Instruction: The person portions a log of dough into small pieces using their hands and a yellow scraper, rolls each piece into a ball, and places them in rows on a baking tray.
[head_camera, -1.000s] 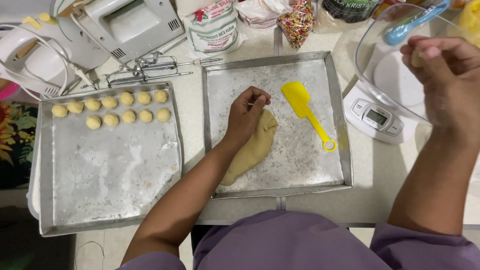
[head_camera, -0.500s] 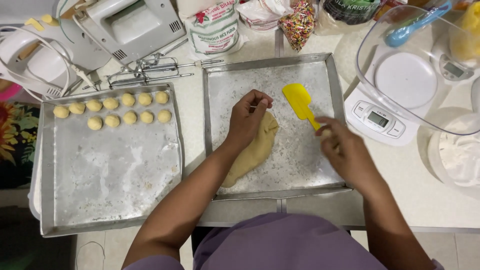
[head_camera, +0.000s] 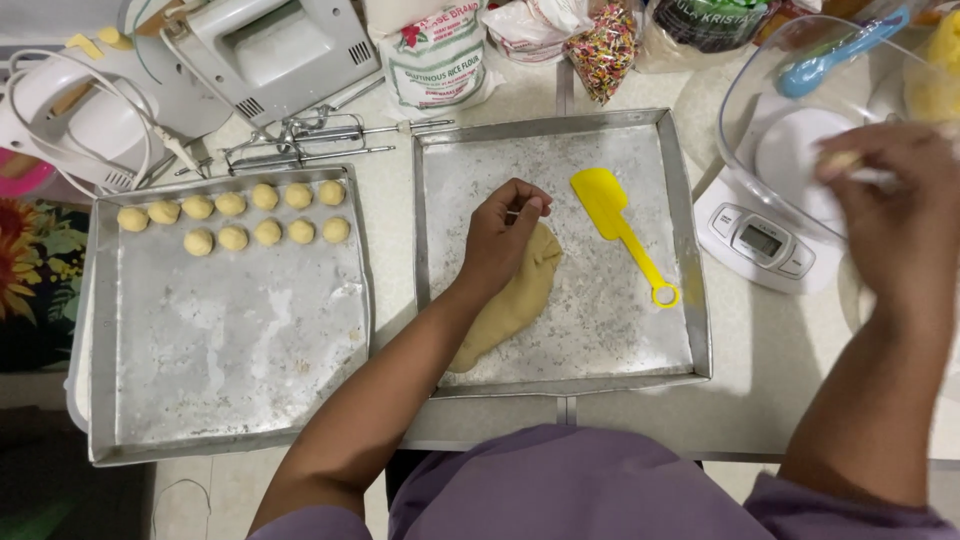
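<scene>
Landmark: the middle tray (head_camera: 690, 300), a square metal pan dusted with flour.

Inside the middle tray: a long lump of dough (head_camera: 510, 305) is lying toward its left half, running from the near edge up to the centre. The left hand (head_camera: 505, 235) is resting on the far end of the dough, fingers curled together and pinching at its top. A yellow spatula (head_camera: 622, 232) is lying flat to the right of the dough, apart from it, its blade pointing away and its ring handle toward the near right corner.

Left of the middle tray: a second metal tray (head_camera: 230, 380) is holding twelve small dough balls (head_camera: 232, 215) in two rows along its far edge; the near part is showing only flour marks.

Right of the middle tray: a white kitchen scale (head_camera: 755, 235) is carrying a clear bowl (head_camera: 740, 85). The right hand (head_camera: 895, 215) is hovering over the bowl, fingertips bunched on a small piece of dough (head_camera: 838, 160).

Beyond the middle tray: a white hand mixer (head_camera: 270, 50), loose metal beaters (head_camera: 310, 140), a flour bag (head_camera: 435, 55), a bag of coloured sprinkles (head_camera: 600, 50) and a blue spoon (head_camera: 835, 52) resting in the bowl.
</scene>
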